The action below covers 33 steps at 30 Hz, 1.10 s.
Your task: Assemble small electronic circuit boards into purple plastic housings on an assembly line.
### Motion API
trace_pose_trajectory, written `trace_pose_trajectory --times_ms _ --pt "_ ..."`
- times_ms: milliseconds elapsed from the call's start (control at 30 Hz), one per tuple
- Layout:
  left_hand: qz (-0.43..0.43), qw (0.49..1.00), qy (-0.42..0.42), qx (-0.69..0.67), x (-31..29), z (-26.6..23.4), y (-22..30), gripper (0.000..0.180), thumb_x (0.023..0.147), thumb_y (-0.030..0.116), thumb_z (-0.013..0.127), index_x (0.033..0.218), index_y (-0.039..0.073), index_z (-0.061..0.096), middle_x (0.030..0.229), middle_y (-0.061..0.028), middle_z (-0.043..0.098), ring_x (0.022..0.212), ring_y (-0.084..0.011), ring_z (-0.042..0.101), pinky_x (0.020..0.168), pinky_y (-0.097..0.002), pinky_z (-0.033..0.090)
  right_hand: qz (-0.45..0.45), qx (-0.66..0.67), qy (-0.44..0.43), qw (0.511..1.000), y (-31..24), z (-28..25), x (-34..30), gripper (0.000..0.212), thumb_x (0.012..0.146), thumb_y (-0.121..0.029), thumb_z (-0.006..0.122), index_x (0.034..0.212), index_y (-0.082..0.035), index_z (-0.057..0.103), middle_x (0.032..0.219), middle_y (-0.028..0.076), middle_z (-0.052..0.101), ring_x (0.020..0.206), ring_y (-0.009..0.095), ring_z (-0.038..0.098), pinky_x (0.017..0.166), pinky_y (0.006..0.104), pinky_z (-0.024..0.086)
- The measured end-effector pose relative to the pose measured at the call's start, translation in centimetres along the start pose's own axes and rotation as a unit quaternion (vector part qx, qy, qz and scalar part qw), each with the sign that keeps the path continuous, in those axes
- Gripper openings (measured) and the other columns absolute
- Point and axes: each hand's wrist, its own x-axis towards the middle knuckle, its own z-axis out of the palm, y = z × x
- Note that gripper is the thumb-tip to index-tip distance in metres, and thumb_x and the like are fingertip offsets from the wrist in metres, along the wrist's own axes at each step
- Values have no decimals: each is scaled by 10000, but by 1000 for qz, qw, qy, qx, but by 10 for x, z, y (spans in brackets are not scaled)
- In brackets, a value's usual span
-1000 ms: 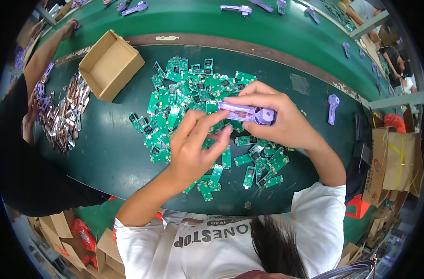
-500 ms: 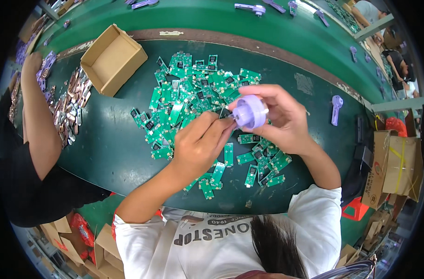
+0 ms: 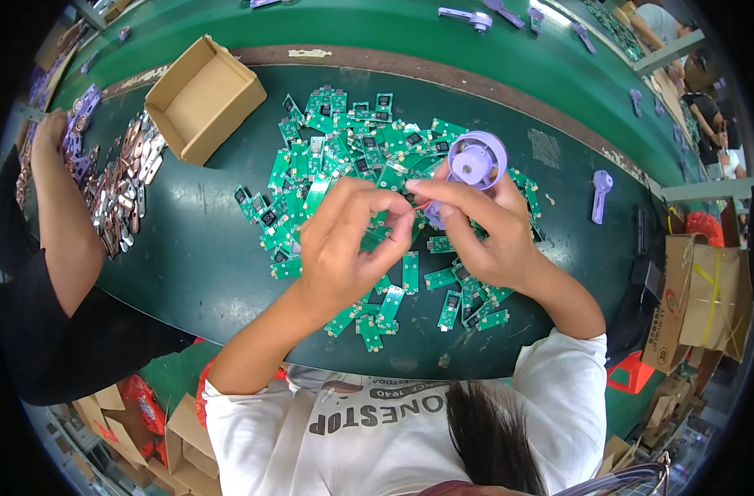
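Observation:
My right hand (image 3: 497, 236) grips a lilac handheld fan housing (image 3: 478, 159), its round cup-shaped head pointing up with a hub at the centre. Thin red wire (image 3: 424, 205) comes out by my right fingertips. Thumb and forefinger of my left hand (image 3: 344, 240) are pinched together at the wire's other end, left of the housing. Beneath both hands lies a loose heap of green circuit boards (image 3: 319, 194), many with a small black display. My hands cover part of that heap and the housing's lower part.
An open cardboard box (image 3: 203, 103) stands at the back left, beside a pile of shiny metallic pieces (image 3: 133, 186). A co-worker's arm (image 3: 63, 207) reaches in at the left. Another lilac housing (image 3: 601, 197) lies to the right; more sit on the green conveyor belt (image 3: 368, 37) behind.
The housing's head has turned upward and moved slightly right and away from me. My left hand has drawn back from it, and red wire now shows between my hands.

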Motion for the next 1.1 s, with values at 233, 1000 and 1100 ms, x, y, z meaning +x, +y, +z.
trace_pose_trajectory --times_ms 233,1000,1100 --pt "-118 976 -46 -180 -4 2 2 156 752 -49 700 866 5 609 850 -88 610 721 -179 605 603 -268 477 145 248 -3 958 9 -1 -4 113 732 21 751 830 -11 704 960 112 598 817 147 586 698 277 485" --pt "-48 998 -33 1 -16 13 10 316 702 -52 716 999 -22 611 727 -84 621 568 -194 610 518 -309 484 210 340 75 914 -6 17 -14 74 795 -5 703 818 -26 636 923 52 546 883 128 501 772 281 406" --pt "-48 999 -16 -8 -18 15 8 297 711 -42 723 988 -19 617 697 -77 624 563 -184 617 503 -293 483 208 339 77 914 -6 16 -15 69 811 29 671 829 -9 617 947 72 538 878 125 510 765 277 417"
